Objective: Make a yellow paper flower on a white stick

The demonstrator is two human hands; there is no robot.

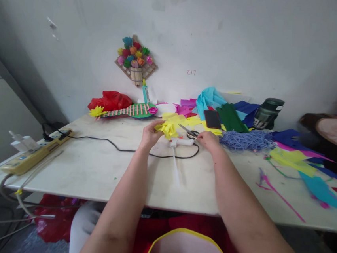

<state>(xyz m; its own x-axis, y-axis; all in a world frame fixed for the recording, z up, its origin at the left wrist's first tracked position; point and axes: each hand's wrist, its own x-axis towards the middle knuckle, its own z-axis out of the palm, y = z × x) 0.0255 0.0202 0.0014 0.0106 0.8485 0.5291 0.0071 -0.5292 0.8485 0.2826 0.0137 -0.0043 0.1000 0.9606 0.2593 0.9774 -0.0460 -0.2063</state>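
My left hand is closed on a yellow paper flower, held just above the white table. My right hand rests on the table with its fingers at the handles of the scissors. I cannot tell whether it grips them. A white glue gun lies between the two hands, its glue stick pointing toward me and its black cord running left.
A yellow power strip sits at the table's left edge. Coloured paper sheets, a black phone, blue yarn and a dark flask crowd the back right. Paper scraps lie at right. A flower craft hangs on the wall.
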